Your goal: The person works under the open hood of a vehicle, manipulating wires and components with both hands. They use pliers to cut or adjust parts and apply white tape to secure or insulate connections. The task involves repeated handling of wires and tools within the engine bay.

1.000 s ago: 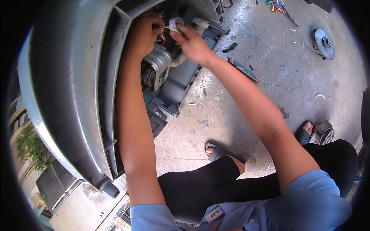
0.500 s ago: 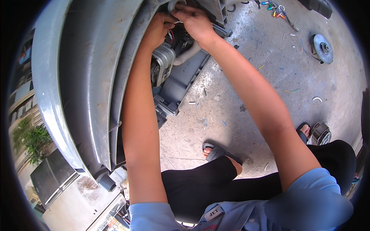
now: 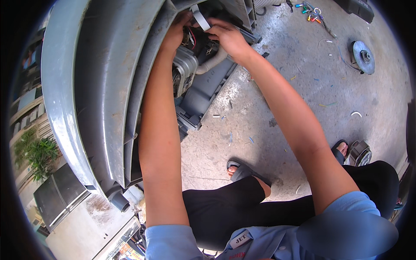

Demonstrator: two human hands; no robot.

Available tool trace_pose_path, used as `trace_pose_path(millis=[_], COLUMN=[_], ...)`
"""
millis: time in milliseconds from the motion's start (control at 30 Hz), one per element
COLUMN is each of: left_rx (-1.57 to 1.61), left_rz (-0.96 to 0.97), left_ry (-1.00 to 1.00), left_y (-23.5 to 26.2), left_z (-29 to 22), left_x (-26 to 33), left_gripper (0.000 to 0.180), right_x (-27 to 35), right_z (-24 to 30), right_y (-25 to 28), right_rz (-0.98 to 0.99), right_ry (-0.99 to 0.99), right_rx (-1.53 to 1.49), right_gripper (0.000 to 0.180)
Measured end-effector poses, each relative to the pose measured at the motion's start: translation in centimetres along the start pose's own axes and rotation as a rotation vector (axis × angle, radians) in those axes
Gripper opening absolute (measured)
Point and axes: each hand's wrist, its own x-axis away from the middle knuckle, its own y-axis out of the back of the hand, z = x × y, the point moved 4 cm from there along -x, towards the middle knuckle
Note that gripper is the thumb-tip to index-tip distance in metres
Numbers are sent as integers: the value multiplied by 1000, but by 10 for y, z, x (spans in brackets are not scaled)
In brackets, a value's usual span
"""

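Inside the open grey machine housing [image 3: 113,95], both my hands are at work among wires. A pale ring like a roll of tape [image 3: 200,18] stands edge-on between them, the fingers of my right hand [image 3: 229,40] closed at its lower end. My left hand [image 3: 173,37] is closed, fingertips bent in beside the ring; whatever they pinch is hidden. Just below run thin red and white wires [image 3: 192,38]. A metal-framed motor [image 3: 185,69] sits under my left wrist, and a ribbed grey hose [image 3: 212,62] curves beside it.
Coloured connectors on a cable [image 3: 313,15] lie on the concrete floor [image 3: 264,130] at the far right, near a round metal disc [image 3: 363,57]. Wire scraps are scattered about. By my foot stands a round motor-like part [image 3: 359,152]. Greenery [image 3: 39,158] shows at left.
The tape roll has turned from up beside my right fingers to edge-on between the hands. My right hand has shifted slightly right and down, away from the left one.
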Motion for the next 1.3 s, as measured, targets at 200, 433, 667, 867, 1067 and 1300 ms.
trace_pose_path(millis=[200, 433, 667, 867, 1067, 1300], left_rx=[-41, -243, -606, -613, -722, -615], left_rz=[80, 190, 274, 194, 131, 84], left_ry=[-4, -144, -205, -320, -287, -197], left_y=[-6, -10, 3, 2, -5, 0], left_z=[0, -11, -19, -20, -30, -19], left_x=[4, 3, 17, 24, 29, 19], left_gripper=[23, 20, 18, 18, 18, 24], right_x=[-10, -37, -45, -32, -26, -13], right_z=[-27, -30, 1, 8, 23, 23], right_y=[13, 16, 3, -1, -3, -11], right_rz=[-6, -64, -178, -235, -55, -245], right_ry=[-65, -26, 153, 181, 123, 224], right_rx=[73, 24, 611, 439, 515, 476], right_gripper=[31, 30, 33, 29, 34, 25])
